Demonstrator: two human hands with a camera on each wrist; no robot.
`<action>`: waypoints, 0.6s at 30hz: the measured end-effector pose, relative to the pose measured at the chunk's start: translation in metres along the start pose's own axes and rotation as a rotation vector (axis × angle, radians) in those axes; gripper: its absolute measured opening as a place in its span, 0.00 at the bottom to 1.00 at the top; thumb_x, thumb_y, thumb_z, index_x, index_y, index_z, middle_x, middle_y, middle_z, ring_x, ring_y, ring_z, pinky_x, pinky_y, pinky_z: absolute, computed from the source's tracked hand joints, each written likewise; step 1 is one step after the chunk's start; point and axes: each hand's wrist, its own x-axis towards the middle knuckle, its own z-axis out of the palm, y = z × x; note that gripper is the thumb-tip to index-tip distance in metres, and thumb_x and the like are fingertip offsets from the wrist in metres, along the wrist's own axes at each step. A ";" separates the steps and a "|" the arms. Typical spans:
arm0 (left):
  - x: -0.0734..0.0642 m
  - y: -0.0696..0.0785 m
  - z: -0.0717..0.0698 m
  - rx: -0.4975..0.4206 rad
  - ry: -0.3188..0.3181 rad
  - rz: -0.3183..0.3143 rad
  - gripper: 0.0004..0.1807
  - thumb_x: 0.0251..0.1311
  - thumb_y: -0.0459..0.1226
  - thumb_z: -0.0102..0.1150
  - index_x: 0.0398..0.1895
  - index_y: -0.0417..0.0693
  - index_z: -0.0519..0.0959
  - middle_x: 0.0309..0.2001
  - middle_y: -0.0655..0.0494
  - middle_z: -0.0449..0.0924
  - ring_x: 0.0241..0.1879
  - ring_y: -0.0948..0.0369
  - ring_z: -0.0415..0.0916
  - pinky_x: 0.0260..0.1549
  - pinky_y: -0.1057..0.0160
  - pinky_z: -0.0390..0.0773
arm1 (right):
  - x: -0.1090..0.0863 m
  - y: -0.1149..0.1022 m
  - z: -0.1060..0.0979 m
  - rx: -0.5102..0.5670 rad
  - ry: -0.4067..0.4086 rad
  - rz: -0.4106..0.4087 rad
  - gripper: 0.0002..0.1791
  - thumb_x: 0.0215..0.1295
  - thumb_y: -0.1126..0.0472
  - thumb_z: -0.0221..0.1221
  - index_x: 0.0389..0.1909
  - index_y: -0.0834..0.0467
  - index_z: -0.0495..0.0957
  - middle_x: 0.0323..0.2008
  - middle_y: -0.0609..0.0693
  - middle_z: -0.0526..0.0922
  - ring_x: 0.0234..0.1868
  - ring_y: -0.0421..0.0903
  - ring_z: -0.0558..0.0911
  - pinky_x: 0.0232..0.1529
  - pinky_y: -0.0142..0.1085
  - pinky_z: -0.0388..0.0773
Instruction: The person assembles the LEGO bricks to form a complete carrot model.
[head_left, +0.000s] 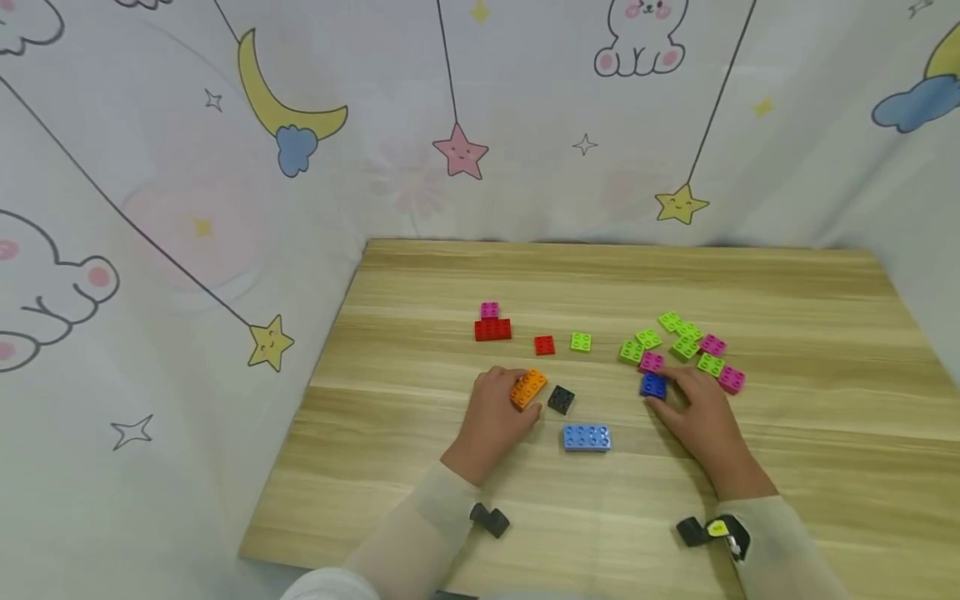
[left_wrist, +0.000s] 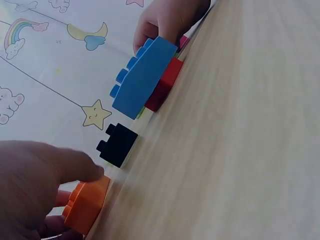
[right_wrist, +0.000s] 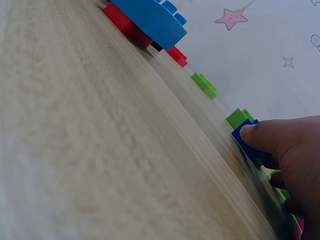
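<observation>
In the head view my right hand (head_left: 701,408) pinches a dark blue brick (head_left: 653,385) between thumb and fingers. The thumb lies on this brick's side in the right wrist view. My left hand (head_left: 495,408) is around an orange brick (head_left: 528,388), fingers along its far side. In the left wrist view the thumb (left_wrist: 80,167) is straight, its tip just above the orange brick. Beside that hand stands a small black brick (head_left: 561,399). A light blue brick (head_left: 587,437) sits between the hands, on top of a red brick (left_wrist: 164,85) hidden from above.
Beyond the hands lie a long red brick (head_left: 492,330), a pink brick (head_left: 490,310), a small red brick (head_left: 543,345) and a lime green brick (head_left: 581,342). Several green and pink bricks cluster around the right hand. A printed curtain (head_left: 525,200) borders the wooden table (head_left: 420,283).
</observation>
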 end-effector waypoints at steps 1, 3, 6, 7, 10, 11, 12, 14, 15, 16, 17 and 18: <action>0.001 -0.001 0.001 0.014 -0.019 -0.023 0.27 0.59 0.45 0.73 0.61 0.48 0.82 0.51 0.56 0.80 0.49 0.57 0.72 0.50 0.58 0.77 | -0.001 -0.001 0.000 0.004 0.000 0.001 0.25 0.62 0.61 0.74 0.58 0.63 0.79 0.55 0.62 0.82 0.61 0.64 0.76 0.62 0.62 0.68; 0.003 -0.004 0.002 0.017 -0.034 -0.042 0.26 0.59 0.42 0.73 0.60 0.46 0.82 0.50 0.55 0.81 0.49 0.57 0.73 0.50 0.58 0.78 | -0.001 -0.001 -0.001 0.008 -0.002 -0.001 0.26 0.62 0.60 0.74 0.58 0.63 0.79 0.55 0.63 0.82 0.61 0.64 0.76 0.62 0.62 0.68; 0.003 -0.004 0.001 0.000 -0.007 -0.032 0.23 0.59 0.39 0.73 0.58 0.46 0.83 0.49 0.55 0.82 0.47 0.58 0.75 0.50 0.59 0.79 | -0.001 -0.001 -0.001 0.018 0.008 -0.010 0.26 0.61 0.61 0.74 0.58 0.63 0.79 0.55 0.63 0.82 0.60 0.65 0.76 0.62 0.62 0.68; 0.002 -0.003 0.000 -0.012 0.005 -0.015 0.23 0.59 0.39 0.73 0.58 0.46 0.83 0.48 0.57 0.82 0.47 0.60 0.75 0.50 0.60 0.80 | -0.001 -0.001 -0.001 0.022 0.021 -0.022 0.25 0.61 0.62 0.74 0.57 0.64 0.79 0.55 0.64 0.82 0.60 0.65 0.75 0.62 0.62 0.67; -0.003 0.000 -0.005 -0.064 0.011 0.106 0.23 0.60 0.40 0.72 0.59 0.50 0.83 0.51 0.60 0.82 0.50 0.61 0.76 0.54 0.60 0.80 | -0.001 -0.001 0.000 0.049 0.096 -0.087 0.25 0.57 0.65 0.75 0.55 0.65 0.80 0.53 0.64 0.83 0.58 0.65 0.75 0.61 0.60 0.67; -0.005 0.001 -0.007 -0.082 -0.001 0.167 0.23 0.61 0.41 0.72 0.60 0.51 0.83 0.52 0.62 0.82 0.51 0.62 0.76 0.56 0.60 0.79 | -0.002 -0.002 0.000 0.061 0.119 -0.120 0.25 0.55 0.65 0.75 0.54 0.65 0.80 0.53 0.63 0.83 0.58 0.64 0.76 0.61 0.58 0.67; -0.007 0.001 -0.008 -0.105 -0.021 0.233 0.23 0.62 0.41 0.71 0.60 0.52 0.83 0.53 0.63 0.81 0.53 0.63 0.76 0.57 0.60 0.79 | -0.003 -0.004 0.001 0.078 0.133 -0.156 0.26 0.54 0.66 0.75 0.53 0.65 0.81 0.52 0.62 0.83 0.58 0.63 0.76 0.62 0.55 0.66; -0.011 0.001 -0.011 -0.139 -0.075 0.365 0.23 0.62 0.41 0.71 0.61 0.54 0.82 0.53 0.65 0.81 0.53 0.65 0.75 0.58 0.62 0.78 | -0.007 -0.009 0.004 0.120 0.127 -0.241 0.27 0.50 0.65 0.77 0.53 0.64 0.82 0.52 0.58 0.83 0.57 0.59 0.76 0.63 0.46 0.66; -0.013 0.001 -0.011 -0.153 -0.101 0.424 0.22 0.62 0.40 0.70 0.61 0.55 0.82 0.53 0.66 0.80 0.52 0.65 0.75 0.58 0.64 0.78 | -0.009 -0.012 0.007 0.142 0.103 -0.280 0.27 0.49 0.64 0.77 0.52 0.62 0.83 0.52 0.55 0.83 0.57 0.56 0.76 0.63 0.41 0.65; -0.014 0.001 -0.012 -0.166 -0.126 0.470 0.22 0.62 0.39 0.70 0.60 0.56 0.83 0.51 0.67 0.80 0.51 0.67 0.74 0.56 0.66 0.77 | -0.012 -0.016 0.010 0.165 0.066 -0.316 0.28 0.48 0.62 0.78 0.53 0.61 0.83 0.52 0.53 0.83 0.56 0.53 0.76 0.63 0.36 0.65; -0.015 0.000 -0.012 -0.173 -0.144 0.503 0.22 0.61 0.39 0.70 0.60 0.56 0.83 0.50 0.67 0.79 0.49 0.67 0.73 0.55 0.67 0.77 | -0.014 -0.020 0.013 0.185 0.021 -0.349 0.28 0.48 0.61 0.79 0.53 0.59 0.83 0.52 0.50 0.83 0.57 0.50 0.76 0.63 0.33 0.64; -0.016 0.000 -0.012 -0.181 -0.163 0.526 0.22 0.61 0.38 0.70 0.59 0.57 0.83 0.49 0.68 0.79 0.48 0.67 0.73 0.53 0.68 0.77 | -0.016 -0.024 0.016 0.206 -0.020 -0.376 0.29 0.48 0.59 0.80 0.54 0.58 0.84 0.52 0.48 0.83 0.56 0.48 0.76 0.63 0.31 0.64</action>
